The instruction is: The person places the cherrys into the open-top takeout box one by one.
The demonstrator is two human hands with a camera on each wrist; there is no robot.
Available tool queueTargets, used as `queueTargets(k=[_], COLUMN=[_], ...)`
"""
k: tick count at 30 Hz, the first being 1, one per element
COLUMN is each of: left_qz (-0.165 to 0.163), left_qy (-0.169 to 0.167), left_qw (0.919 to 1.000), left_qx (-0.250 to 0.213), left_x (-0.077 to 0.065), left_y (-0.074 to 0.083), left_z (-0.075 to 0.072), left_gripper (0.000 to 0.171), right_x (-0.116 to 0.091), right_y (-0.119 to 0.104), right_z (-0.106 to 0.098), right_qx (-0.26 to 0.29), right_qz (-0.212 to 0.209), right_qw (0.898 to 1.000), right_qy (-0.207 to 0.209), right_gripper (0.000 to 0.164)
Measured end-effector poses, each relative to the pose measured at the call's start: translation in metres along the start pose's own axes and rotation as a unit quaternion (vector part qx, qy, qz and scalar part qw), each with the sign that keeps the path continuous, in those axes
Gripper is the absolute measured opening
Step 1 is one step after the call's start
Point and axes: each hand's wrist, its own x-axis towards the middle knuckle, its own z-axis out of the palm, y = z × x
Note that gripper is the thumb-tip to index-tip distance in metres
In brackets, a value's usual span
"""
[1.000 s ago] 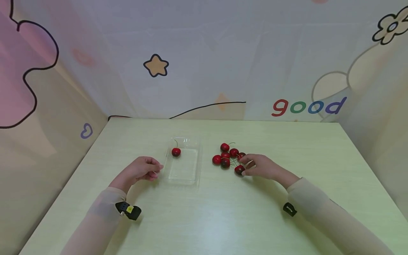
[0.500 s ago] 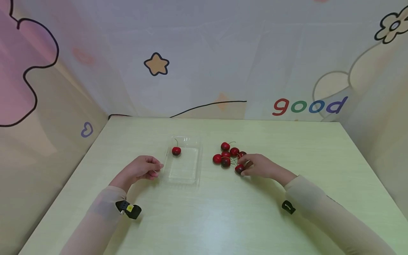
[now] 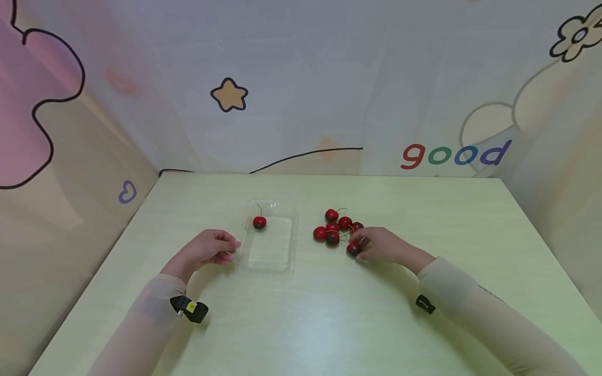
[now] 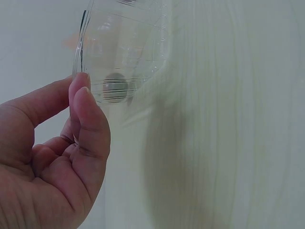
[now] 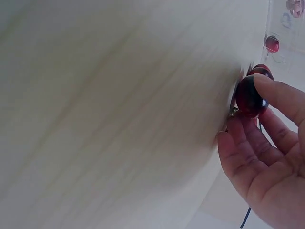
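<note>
My left hand (image 3: 211, 247) pinches the left rim of a clear plastic container (image 3: 270, 268) between thumb and fingers; the left wrist view shows the fingertips at the thin edge of the container (image 4: 119, 47). A single red cherry (image 3: 259, 223) with its stem up lies inside, near the back left. To the right of the container, my right hand (image 3: 383, 245) holds a dark red cherry (image 3: 354, 249) at the near side of a small pile. In the right wrist view the thumb presses on this cherry (image 5: 250, 97), with the other fingers curled beneath it.
Several more cherries (image 3: 332, 238) with stems lie bunched just left of and beyond my right hand. The pale wood table (image 3: 310, 318) ends at a printed cloth backdrop (image 3: 301, 94), with cloth walls on both sides.
My right hand has edged slightly left, its fingers closer about the cherry. The left hand and the container stay in place.
</note>
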Motion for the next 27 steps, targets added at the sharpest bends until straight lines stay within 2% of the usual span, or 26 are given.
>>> queueTargets(k=[8,27], left_qz=[0.002,0.001], left_qy=[-0.001,0.004], left_qw=[1.0000,1.0000], left_qx=[0.001,0.007], left_x=[-0.0003,-0.0038], left_y=[0.0002,0.0023], left_z=[0.0011,0.0017], left_gripper=[0.020,0.021], right_x=[-0.0008,-0.0056], right_y=[0.0006,-0.0007], right_z=[0.0022,-0.0020], right_qx=[-0.016,0.002], right_qz=[-0.005,-0.002], right_qw=[1.000,1.000], right_qy=[0.004,0.006], right_gripper=[0.034,0.036])
